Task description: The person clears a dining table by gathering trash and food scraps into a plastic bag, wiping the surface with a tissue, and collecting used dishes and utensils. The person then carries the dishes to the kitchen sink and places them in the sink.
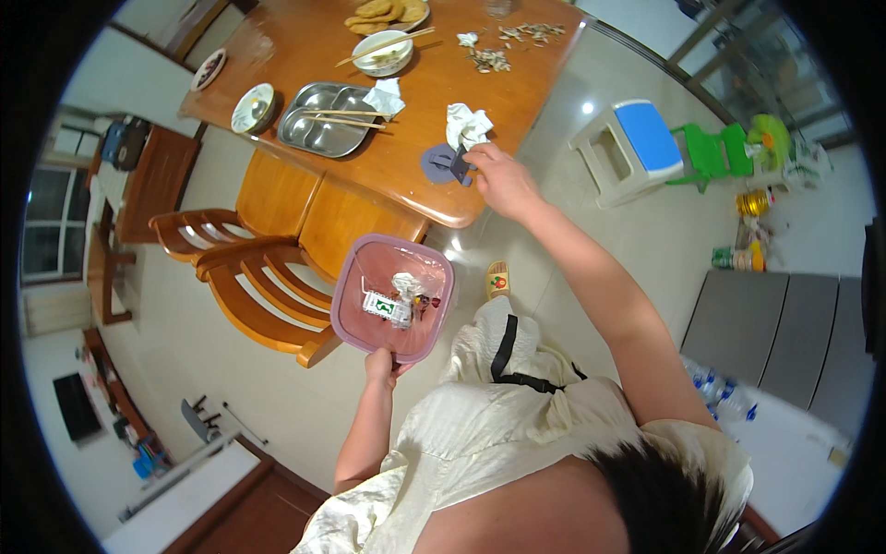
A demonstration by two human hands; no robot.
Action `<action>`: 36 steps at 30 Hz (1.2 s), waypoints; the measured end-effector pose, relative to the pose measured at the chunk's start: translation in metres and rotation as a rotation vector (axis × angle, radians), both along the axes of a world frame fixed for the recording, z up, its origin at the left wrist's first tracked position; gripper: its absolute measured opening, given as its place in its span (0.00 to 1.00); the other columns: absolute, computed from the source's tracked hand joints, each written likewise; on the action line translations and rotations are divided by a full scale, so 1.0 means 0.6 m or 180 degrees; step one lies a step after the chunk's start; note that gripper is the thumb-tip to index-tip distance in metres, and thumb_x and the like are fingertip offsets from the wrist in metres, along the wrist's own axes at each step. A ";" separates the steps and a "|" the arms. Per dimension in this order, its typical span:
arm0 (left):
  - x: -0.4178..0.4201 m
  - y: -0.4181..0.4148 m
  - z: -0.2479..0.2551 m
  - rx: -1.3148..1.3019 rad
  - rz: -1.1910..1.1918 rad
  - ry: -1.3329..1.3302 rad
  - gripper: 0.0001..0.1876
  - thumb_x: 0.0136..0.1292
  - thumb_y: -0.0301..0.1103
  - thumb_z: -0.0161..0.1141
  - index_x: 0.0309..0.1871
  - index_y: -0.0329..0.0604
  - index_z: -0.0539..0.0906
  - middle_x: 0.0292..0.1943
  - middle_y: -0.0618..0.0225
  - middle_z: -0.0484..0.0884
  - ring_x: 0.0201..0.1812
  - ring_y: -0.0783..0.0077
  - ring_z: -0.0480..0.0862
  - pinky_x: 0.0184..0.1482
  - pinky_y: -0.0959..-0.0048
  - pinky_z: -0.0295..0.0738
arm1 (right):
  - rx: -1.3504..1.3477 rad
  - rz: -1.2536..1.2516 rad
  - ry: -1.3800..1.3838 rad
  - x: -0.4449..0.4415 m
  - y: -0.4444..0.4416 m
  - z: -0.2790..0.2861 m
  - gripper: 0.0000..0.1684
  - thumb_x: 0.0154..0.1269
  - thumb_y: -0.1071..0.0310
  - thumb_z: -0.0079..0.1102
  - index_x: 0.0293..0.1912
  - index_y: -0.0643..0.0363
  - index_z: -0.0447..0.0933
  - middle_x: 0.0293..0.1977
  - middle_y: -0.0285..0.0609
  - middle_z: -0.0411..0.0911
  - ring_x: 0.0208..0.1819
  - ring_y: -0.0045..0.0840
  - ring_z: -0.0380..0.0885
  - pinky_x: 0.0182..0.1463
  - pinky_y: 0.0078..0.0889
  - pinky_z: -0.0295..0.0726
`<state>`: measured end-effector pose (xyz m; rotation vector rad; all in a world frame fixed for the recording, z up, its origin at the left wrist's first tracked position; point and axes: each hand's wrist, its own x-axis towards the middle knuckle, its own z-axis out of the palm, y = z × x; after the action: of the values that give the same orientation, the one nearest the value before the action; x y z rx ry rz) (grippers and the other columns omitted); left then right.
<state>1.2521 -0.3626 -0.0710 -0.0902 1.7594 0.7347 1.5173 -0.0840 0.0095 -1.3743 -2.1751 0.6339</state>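
My left hand point(384, 367) grips the near rim of a pink plastic waste bin point(340, 305), held out beside the table. A clear liner covers its inside. Within it lie a crumpled white tissue point(405, 282), a white and green drink carton point(384, 307) and some small dark red scraps. At the table corner, the fingers of my right hand point(505, 181) pinch the edge of a grey-purple stand with a round base point(437, 163), which looks like a phone stand. Just behind those fingertips, a crumpled white paper napkin point(468, 124) touches or nearly touches the stand.
The wooden table point(422, 83) bears a divided steel tray point(332, 135) with chopsticks, bowls, a plate of flat fried food point(381, 14) and piles of shells point(490, 61). Wooden chairs point(270, 284) stand at the left. A blue-topped stool point(647, 135) is at the right.
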 end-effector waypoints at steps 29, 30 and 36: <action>0.293 0.031 -0.003 -0.0006 0.3391 0.0458 0.12 0.53 0.27 0.49 0.40 0.29 0.74 0.33 0.58 0.78 0.30 0.63 0.82 0.27 0.64 0.84 | -0.0038 0.2527 0.0447 -0.174 0.297 -0.013 0.08 0.56 0.68 0.52 0.34 0.58 0.77 0.33 0.42 0.76 0.40 0.38 0.75 0.44 0.39 0.73; 0.306 0.032 -0.001 -0.0024 0.3471 0.0478 0.12 0.53 0.27 0.49 0.40 0.29 0.74 0.33 0.58 0.78 0.31 0.63 0.83 0.28 0.64 0.84 | -0.0119 0.2672 0.0435 -0.186 0.290 -0.013 0.08 0.56 0.69 0.50 0.35 0.58 0.77 0.34 0.43 0.76 0.41 0.38 0.74 0.44 0.40 0.73; 0.340 0.035 -0.024 -0.0050 0.3684 0.0394 0.13 0.52 0.27 0.49 0.40 0.30 0.73 0.35 0.57 0.78 0.32 0.61 0.83 0.27 0.63 0.84 | 0.0009 0.2987 0.0224 -0.297 0.256 -0.075 0.07 0.54 0.71 0.51 0.34 0.57 0.76 0.34 0.43 0.76 0.42 0.38 0.74 0.44 0.39 0.73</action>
<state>1.4564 -0.3417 -0.0857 -1.1586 1.7363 1.5518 1.3392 0.0697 -0.0355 -0.2320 -2.6846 0.9616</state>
